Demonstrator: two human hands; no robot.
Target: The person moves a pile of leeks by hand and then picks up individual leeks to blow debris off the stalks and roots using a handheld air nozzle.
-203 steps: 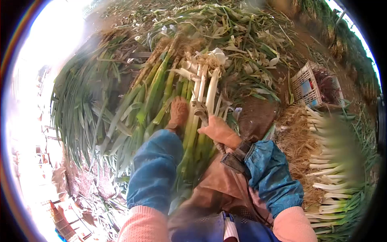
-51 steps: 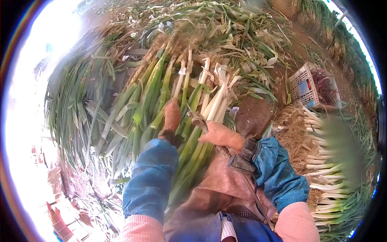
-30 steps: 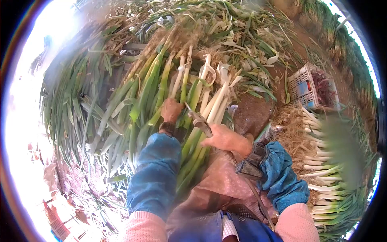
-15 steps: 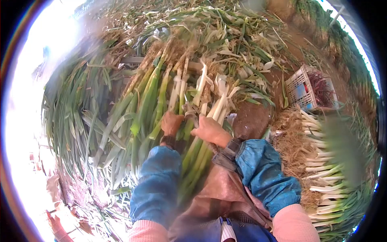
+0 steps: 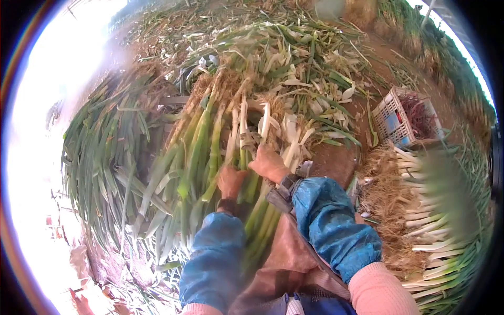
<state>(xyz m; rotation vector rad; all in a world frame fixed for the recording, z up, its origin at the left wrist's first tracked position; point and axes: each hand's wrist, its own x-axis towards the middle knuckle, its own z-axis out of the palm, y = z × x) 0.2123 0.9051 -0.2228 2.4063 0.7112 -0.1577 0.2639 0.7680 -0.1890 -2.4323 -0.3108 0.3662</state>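
In the head view, my left hand [image 5: 231,181] is closed around the green part of a green onion [image 5: 243,123], whose pale shaft points away from me. Just right of it and slightly farther forward, my right hand [image 5: 269,164] has its fingers closed at the same stalk. A greyish strip [image 5: 250,140] shows at the right fingertips. Several unpeeled green onions [image 5: 197,139] with brown roots lie left of my hands. Paler, stripped green onions [image 5: 258,212] lie under my right wrist, leaves towards my lap.
A large heap of leafy green onions [image 5: 110,152] is on the left. Peelings [image 5: 299,58] cover the ground ahead. At the right stands a plastic crate [image 5: 391,118] with dark reddish strands in it, above a row of cleaned green onions [image 5: 428,247] with roots.
My left hand has moved right and nearer to me, close to the right hand. The right hand has shifted slightly. The view has tilted a little.
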